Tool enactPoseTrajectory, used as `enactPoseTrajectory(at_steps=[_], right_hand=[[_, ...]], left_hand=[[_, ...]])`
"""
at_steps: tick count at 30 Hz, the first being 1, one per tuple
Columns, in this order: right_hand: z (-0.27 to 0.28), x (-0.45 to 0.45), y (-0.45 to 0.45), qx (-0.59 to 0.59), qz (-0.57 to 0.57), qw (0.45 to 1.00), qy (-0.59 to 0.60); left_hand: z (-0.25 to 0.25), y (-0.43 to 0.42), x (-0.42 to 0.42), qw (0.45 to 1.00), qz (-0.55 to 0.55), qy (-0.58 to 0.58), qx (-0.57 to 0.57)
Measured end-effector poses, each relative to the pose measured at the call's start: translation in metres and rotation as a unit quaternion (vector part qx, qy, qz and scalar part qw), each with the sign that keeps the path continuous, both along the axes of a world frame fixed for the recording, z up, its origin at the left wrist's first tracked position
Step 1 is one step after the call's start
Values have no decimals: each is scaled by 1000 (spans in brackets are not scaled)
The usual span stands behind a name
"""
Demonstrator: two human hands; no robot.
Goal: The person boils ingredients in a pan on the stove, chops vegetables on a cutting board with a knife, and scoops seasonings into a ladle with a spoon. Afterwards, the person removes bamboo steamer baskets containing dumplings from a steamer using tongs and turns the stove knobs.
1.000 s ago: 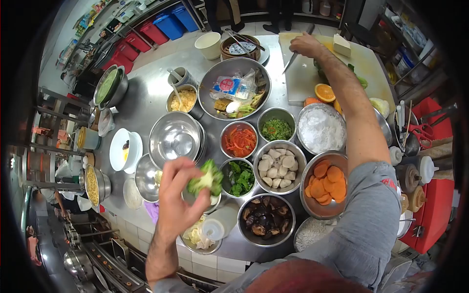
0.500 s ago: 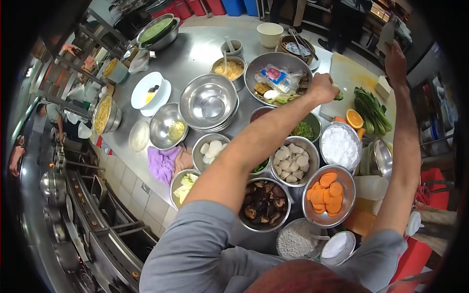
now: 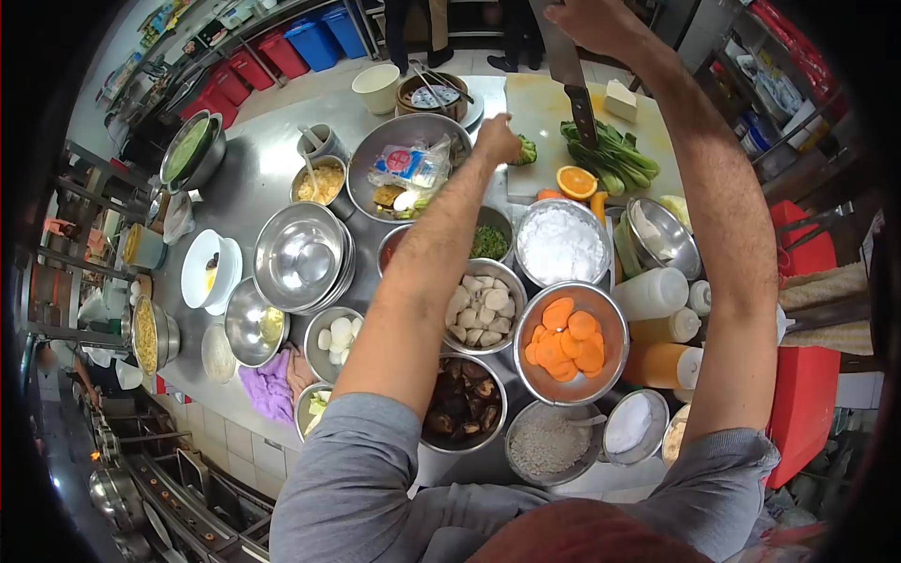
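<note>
My left hand [image 3: 496, 143] is closed around a green broccoli floret [image 3: 526, 150] at the left edge of the cutting board [image 3: 540, 103]. My right hand [image 3: 596, 23] is raised at the top edge of the view, partly cut off. Beside its fingertips is the wide blade of a kitchen knife [image 3: 560, 52]. The dark riveted handle points down over the leafy bok choy [image 3: 619, 159], away from my palm. Whether my fingers grip the blade I cannot tell. A halved orange [image 3: 575, 181] lies nearby, and a white block [image 3: 620, 100] sits farther back on the board.
Left of the board stands a steel bowl [image 3: 361, 169] with a plastic packet. Closer in are bowls of white powder [image 3: 563, 239], carrot slices [image 3: 568, 347], pale chunks [image 3: 481, 314] and dark mushrooms [image 3: 465, 403]. Squeeze bottles [image 3: 652, 293] stand at right; stacked steel bowls [image 3: 298, 253] at left.
The view has turned right, shifting the table's contents left. The knife's blade stood upward from my right hand; now its handle hangs below that hand. My left hand still has the broccoli.
</note>
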State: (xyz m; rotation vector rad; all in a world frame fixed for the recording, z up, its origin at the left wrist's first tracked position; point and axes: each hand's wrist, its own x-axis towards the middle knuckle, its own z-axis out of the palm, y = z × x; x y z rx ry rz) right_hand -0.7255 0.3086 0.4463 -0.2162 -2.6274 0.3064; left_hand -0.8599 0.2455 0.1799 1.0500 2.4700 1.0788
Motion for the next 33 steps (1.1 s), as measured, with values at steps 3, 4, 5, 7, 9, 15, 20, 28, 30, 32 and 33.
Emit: enactPoseTrajectory(at_steps=[3, 4, 5, 7, 9, 15, 20, 28, 30, 32, 33], right_hand=[[-12, -25, 23, 58, 57, 995, 52], [-12, -28, 27, 89, 86, 989, 79], [-7, -27, 25, 91, 85, 989, 82], [3, -26, 14, -85, 2, 996, -34], [10, -22, 4, -205, -21, 978, -38], [4, -28, 8, -374, -27, 927, -28], [-50, -35, 24, -346, -58, 935, 52], [-95, 49, -43, -503, -74, 853, -115], [-99, 53, -37, -513, -95, 849, -86], [-105, 55, -27, -539, -96, 837, -24], [-108, 57, -20, -537, -97, 837, -24]], left_hand=[[55, -20, 6, 990, -85, -36, 106], [71, -28, 13, 990, -87, -34, 107], [85, -38, 23, 978, -127, -123, 107], [92, -51, 34, 956, -200, -204, 67], [106, -68, 64, 955, -177, -225, 74], [92, -73, 91, 982, -129, -62, 121], [99, -65, 97, 945, -95, -228, 214], [127, -50, 105, 860, -192, -383, 275], [124, -46, 106, 873, -237, -361, 225], [124, -44, 103, 875, -282, -342, 195], [124, -44, 102, 875, -323, -322, 165]])
